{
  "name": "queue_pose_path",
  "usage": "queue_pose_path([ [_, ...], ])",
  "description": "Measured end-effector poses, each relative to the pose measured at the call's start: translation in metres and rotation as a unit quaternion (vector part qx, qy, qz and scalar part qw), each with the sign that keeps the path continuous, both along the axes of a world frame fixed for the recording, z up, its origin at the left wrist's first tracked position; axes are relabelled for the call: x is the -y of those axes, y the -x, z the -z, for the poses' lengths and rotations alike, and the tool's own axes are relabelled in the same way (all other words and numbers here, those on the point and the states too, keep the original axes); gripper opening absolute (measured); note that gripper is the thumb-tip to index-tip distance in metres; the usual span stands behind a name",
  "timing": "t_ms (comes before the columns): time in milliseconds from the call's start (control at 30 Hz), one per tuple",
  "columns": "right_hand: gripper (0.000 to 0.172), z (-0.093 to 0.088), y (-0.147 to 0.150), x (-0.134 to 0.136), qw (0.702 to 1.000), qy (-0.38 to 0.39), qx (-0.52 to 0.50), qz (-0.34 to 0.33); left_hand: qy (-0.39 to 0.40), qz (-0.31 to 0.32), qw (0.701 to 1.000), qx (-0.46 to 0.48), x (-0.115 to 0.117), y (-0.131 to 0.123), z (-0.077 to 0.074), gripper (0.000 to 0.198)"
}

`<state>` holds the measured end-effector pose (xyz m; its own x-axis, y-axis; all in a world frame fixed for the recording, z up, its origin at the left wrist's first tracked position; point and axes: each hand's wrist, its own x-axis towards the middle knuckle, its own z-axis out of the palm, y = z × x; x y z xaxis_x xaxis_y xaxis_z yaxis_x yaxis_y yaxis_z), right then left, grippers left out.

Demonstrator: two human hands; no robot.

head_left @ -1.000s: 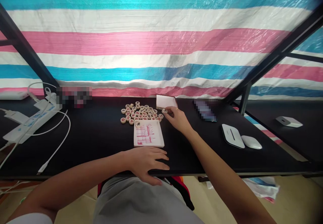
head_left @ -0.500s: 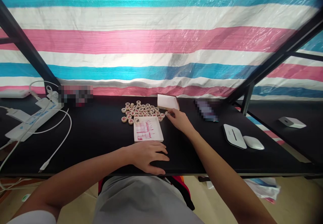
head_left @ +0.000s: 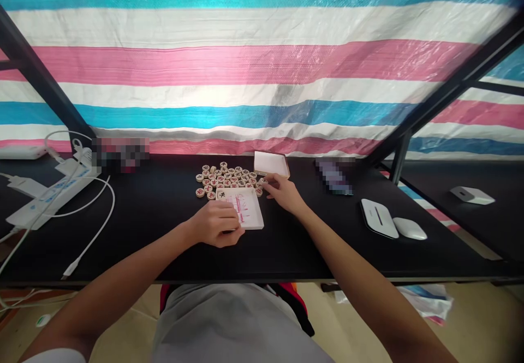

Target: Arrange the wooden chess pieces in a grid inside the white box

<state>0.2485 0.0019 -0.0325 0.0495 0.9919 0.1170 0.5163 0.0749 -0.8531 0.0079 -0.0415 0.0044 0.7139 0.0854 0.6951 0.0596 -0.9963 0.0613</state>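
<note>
A bunch of round wooden Chinese chess pieces (head_left: pixel 227 180) with red and black characters lies on the black table. In front of them is a shallow white box (head_left: pixel 254 215) with pink marks on its bottom and one piece in its far left corner. My left hand (head_left: pixel 216 222) is curled over the box's near left part, its thumb by the front edge; the fingertips are partly hidden. At the right end of the bunch, my right hand (head_left: pixel 282 192) has finger and thumb closed on a chess piece (head_left: pixel 263 181).
The box lid (head_left: pixel 272 164) lies behind my right hand. White cables and a power strip (head_left: pixel 53 188) are at left. To the right are a blurred phone-like object (head_left: pixel 334 177), a white flat device (head_left: pixel 379 219) and a mouse (head_left: pixel 410 228). A striped sheet hangs behind.
My left hand has moved up and left from before the box onto its near left part, its fingers curling. My right hand has shifted slightly left with the piece, closer to the bunch.
</note>
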Motion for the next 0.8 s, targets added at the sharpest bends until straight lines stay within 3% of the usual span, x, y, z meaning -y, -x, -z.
queue_pose_path([
  [167,0.019,0.005,-0.001,-0.002,0.999,-0.037,0.001,-0.038,-0.05,0.019,0.996,-0.069,0.01,-0.007,0.008,0.031],
  [333,0.019,-0.002,-0.002,0.001,0.99,-0.108,0.09,-0.024,-0.053,-0.009,0.995,-0.08,0.011,-0.008,0.01,0.034],
  [433,0.022,-0.01,0.003,0.01,0.983,-0.146,0.099,-0.058,-0.015,-0.074,0.994,-0.082,0.005,-0.004,0.007,0.034],
  [600,0.025,-0.021,0.019,0.031,0.96,-0.161,0.132,-0.187,0.083,-0.193,0.969,-0.127,-0.013,0.007,0.002,0.021],
  [800,0.022,-0.02,0.03,0.038,0.946,-0.137,0.171,-0.239,0.169,-0.233,0.944,-0.16,-0.026,0.016,0.007,0.023],
])
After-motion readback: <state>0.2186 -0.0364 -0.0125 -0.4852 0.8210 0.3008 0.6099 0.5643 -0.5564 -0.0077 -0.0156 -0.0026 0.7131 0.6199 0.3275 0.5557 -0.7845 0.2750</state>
